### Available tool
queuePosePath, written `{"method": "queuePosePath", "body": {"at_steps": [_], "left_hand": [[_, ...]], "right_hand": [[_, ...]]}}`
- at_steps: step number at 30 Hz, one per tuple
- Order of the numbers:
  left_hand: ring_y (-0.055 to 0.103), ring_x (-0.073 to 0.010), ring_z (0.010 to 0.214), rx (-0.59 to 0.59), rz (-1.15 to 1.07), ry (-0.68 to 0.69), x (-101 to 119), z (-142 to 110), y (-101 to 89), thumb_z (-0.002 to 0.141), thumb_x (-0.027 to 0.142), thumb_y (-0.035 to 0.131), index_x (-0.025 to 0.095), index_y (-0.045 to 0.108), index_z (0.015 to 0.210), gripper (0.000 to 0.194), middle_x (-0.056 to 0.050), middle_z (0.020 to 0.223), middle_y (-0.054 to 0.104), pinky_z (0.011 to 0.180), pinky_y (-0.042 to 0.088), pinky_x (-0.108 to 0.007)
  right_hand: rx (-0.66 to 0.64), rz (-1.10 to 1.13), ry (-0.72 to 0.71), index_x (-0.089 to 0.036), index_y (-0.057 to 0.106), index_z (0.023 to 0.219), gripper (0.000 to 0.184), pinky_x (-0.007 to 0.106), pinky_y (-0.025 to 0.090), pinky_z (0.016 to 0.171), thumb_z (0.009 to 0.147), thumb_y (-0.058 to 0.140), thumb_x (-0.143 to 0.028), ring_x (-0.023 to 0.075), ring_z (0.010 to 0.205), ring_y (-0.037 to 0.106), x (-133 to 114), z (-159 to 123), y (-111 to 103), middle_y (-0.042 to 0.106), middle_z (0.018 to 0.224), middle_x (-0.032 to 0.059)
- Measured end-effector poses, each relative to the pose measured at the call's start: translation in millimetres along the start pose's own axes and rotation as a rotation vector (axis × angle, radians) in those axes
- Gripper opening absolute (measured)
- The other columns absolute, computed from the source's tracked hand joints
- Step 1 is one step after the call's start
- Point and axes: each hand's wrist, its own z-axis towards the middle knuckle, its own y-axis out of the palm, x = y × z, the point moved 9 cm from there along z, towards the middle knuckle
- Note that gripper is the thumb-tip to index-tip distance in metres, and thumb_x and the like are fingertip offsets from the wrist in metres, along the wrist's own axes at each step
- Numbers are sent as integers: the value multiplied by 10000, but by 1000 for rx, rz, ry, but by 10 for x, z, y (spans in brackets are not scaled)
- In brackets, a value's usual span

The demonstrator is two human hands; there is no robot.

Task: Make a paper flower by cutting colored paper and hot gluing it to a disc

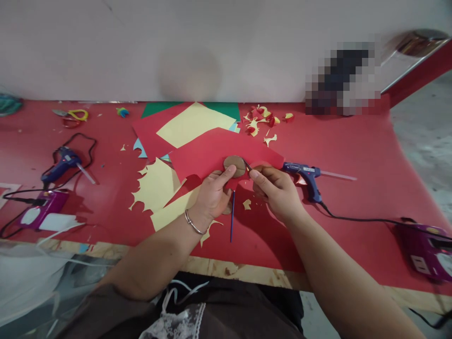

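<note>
My left hand (215, 190) pinches a round brown cardboard disc (234, 165) against a large red paper sheet (212, 150), thumb on top. At the disc's right edge, my right hand (273, 188) is closed on a thin dark tool (248, 165); the fingers hide most of it, so I cannot tell its kind. A slim blue stick (232, 216), like a pen or pencil, lies below the hands. Another brown disc (227, 208) is partly hidden under my left hand. Yellow paper with scalloped cut edges (155, 186) lies to the left.
A blue glue gun (305, 176) with a glue stick lies right of my right hand, its cord running to a purple power box (423, 254). Another glue gun (65, 162) and purple box (52, 202) are at left. Scissors (76, 115) and paper scraps (259, 120) lie farther back.
</note>
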Motion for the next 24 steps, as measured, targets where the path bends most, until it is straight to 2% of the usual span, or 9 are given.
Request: {"method": "queuePosePath", "body": {"at_steps": [6,12,15,20,24], "left_hand": [[635,-110,648,-22,23,11,-7,13,-3,814,330,972,202,764,717,263,32,689,696,743,506,-307],[552,-98,557,-5,86,6,9,17,-45,834,346,962,200,788,723,253,35,623,654,665,442,-312],[607,-116,593,-15,113,39,61,13,-31,807,350,979,191,796,715,259,5,676,720,650,450,-314],[777,-220,868,-129,108,90,137,-4,95,779,383,985,182,841,763,247,-71,822,821,876,577,-359],[791,-233,852,-190,124,70,133,14,113,744,426,999,170,842,787,304,-77,823,824,911,601,-392]], "right_hand": [[-14,-27,-6,-226,581,753,569,278,260,474,864,811,-735,88,494,321,2,5,0,428,570,-69],[-31,-3,-1,-218,605,804,529,277,224,488,885,814,-697,82,499,293,18,1,-7,399,562,-87],[-39,-18,17,-212,614,812,523,276,222,491,894,807,-691,83,507,290,29,-6,-22,398,573,-83],[-44,-22,57,-204,631,814,560,278,206,487,855,822,-729,83,506,272,51,-2,-36,373,554,-85],[-51,-35,47,-216,562,707,618,288,184,492,838,819,-762,78,495,261,20,8,-24,349,530,-82]]}}
